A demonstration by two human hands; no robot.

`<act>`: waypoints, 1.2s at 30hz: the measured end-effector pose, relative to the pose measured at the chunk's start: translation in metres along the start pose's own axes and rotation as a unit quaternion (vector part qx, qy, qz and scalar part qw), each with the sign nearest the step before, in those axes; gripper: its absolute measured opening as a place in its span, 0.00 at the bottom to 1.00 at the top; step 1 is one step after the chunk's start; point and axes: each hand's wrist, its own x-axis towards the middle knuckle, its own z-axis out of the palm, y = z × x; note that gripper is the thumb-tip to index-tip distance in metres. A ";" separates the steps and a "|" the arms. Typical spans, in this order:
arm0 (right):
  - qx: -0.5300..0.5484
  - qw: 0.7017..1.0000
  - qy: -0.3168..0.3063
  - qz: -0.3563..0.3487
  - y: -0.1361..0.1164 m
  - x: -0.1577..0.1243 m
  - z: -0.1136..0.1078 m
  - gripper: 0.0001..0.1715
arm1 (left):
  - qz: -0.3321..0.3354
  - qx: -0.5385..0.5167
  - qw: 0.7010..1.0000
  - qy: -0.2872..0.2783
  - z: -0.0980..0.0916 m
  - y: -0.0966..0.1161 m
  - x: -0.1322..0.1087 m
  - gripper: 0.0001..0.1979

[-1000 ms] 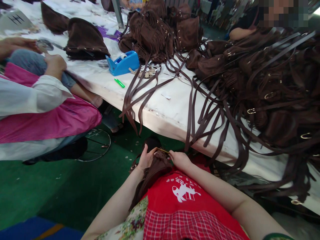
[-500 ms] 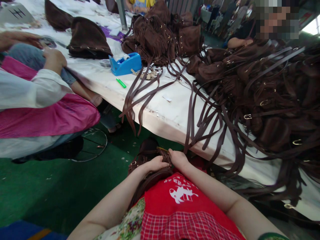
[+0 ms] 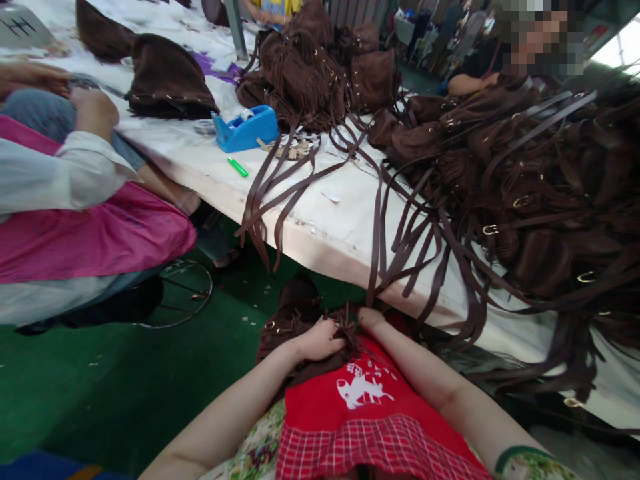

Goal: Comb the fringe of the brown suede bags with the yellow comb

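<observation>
Fringe [image 3: 351,327] of the brown bag [image 3: 278,337] against our red apron [image 3: 317,403] sits bunched in our left hand [image 3: 323,340], right hand [image 3: 371,320] just apart, its hold unclear, and we judge this fringe-handling step next calls for a steady left grip.

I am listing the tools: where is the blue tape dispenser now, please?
In the head view, the dispenser sits upper left of centre on the white table, just beyond the small green object.

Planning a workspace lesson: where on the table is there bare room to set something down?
Bare tabletop: around the paper scrap, between left straps and right straps; also left of the green object. Crowded: right end, under piled bags.
</observation>
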 end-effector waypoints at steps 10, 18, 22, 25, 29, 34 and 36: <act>0.095 0.985 0.097 -0.109 0.005 -0.067 -0.025 0.26 | -0.083 -0.060 0.987 0.121 -0.030 -0.006 -0.004 0.14; -0.032 0.983 0.089 -0.154 -0.041 -0.069 -0.019 0.20 | -0.030 -0.039 0.999 0.015 -0.020 -0.004 -0.002 0.14; -0.044 0.990 0.067 -0.119 -0.039 -0.048 -0.006 0.20 | -0.023 -0.024 0.999 0.015 -0.019 -0.002 -0.008 0.15; -0.032 0.991 0.073 -0.108 -0.036 -0.040 -0.001 0.22 | -0.015 -0.013 1.000 0.016 -0.020 0.000 -0.010 0.16; -0.006 0.993 0.066 -0.094 -0.029 -0.032 0.004 0.22 | -0.005 0.016 1.000 0.010 -0.018 0.002 -0.009 0.15; -0.001 0.996 0.078 -0.033 -0.017 -0.024 0.013 0.22 | -0.011 0.070 0.997 0.018 -0.017 -0.001 -0.005 0.17; 0.002 0.996 0.086 -0.013 -0.013 -0.021 0.016 0.22 | -0.010 0.061 0.998 0.013 -0.017 -0.001 -0.005 0.19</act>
